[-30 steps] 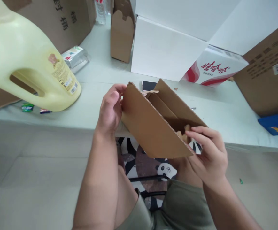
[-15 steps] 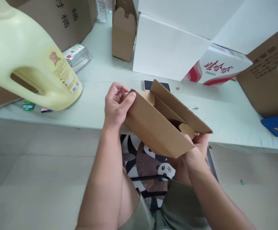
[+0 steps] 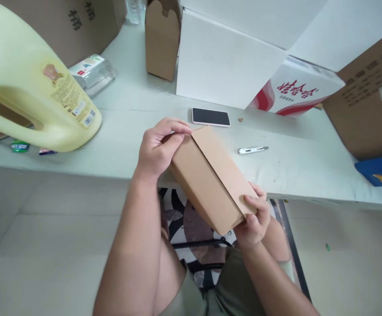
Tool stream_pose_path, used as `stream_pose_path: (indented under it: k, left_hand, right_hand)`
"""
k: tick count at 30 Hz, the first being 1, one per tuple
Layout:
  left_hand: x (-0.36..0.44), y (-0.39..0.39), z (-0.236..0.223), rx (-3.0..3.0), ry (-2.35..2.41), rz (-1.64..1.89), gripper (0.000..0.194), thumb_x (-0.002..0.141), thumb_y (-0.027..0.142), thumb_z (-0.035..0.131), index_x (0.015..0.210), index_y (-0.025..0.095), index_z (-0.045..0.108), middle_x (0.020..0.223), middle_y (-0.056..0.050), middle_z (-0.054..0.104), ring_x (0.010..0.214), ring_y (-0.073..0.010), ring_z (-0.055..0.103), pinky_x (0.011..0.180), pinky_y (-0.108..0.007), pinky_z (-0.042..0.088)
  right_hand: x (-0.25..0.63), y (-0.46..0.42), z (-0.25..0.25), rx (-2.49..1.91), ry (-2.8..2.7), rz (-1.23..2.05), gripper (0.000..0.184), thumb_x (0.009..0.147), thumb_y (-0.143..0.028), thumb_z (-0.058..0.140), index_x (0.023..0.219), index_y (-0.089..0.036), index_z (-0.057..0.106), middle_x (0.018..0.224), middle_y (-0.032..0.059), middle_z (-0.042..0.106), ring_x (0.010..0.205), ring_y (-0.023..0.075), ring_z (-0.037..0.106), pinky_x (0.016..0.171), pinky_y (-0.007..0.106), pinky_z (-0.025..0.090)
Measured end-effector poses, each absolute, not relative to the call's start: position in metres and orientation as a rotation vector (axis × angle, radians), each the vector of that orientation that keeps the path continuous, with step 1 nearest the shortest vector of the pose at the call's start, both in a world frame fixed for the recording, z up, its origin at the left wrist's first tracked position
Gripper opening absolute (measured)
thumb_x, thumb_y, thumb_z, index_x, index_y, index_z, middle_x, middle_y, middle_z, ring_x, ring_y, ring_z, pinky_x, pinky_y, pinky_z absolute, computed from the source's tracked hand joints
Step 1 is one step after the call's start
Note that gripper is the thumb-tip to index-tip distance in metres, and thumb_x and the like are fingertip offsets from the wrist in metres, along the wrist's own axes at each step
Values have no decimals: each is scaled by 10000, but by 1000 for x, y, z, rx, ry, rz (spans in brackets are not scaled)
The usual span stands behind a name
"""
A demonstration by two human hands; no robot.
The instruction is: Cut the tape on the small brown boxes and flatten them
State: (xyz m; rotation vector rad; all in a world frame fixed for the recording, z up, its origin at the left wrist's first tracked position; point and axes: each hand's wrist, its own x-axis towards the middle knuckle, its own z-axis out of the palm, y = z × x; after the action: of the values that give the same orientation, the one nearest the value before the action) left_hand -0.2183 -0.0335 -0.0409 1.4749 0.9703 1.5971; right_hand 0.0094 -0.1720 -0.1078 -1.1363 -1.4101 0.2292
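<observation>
A small brown cardboard box is held above my lap at the table's front edge, tilted down to the right. Its flap lies folded over the opening, with a thin dark gap along one edge, and the inside is hidden. My left hand grips the upper left end, thumb and fingers at the flap's corner. Around the lower right end my right hand is closed, its fingers pressing on the flap. Beyond the box lie a phone and a white utility knife.
A large yellow jug stands at the left, near a clear plastic bottle lying down. Behind are an upright brown carton, white boxes and a red-and-white box. A blue packet sits at the right edge.
The box's raised flap has been folded down over its opening. The right hand has shifted left and lower, with fingers now on the flap. The phone and knife are now in fuller view.
</observation>
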Motion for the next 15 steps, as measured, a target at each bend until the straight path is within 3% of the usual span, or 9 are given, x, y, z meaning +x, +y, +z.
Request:
stream_pose_path:
  k: [5,8,15]
  left_hand:
    - [-222,-36,-39,1591,950,1511,128,783,269,743,860,296,842,1057,-44,768,1065,-268,694,1051,-446,538]
    - [-219,-34,-41,1561,1019,1542,114,793,267,735,803,306,841,1029,-40,765,1056,-267,691,1040,-450,548]
    - [-216,-22,-52,1423,1112,1698,181,807,233,695,727,319,832,861,-19,757,938,-240,713,983,-443,561]
  right_hand:
    - [12,-169,-107,-1113,-1425,254,262,949,-349,457,1114,-325,658,1226,96,585,1118,322,594,922,540,493]
    - [14,-167,-105,-1095,-1442,315,278,963,-369,454,1149,-343,660,1263,90,578,1158,321,585,958,542,490]
    - [29,-158,-108,-1200,-1290,381,555,951,-609,346,1435,-349,424,1382,142,506,1291,372,581,1034,613,505]
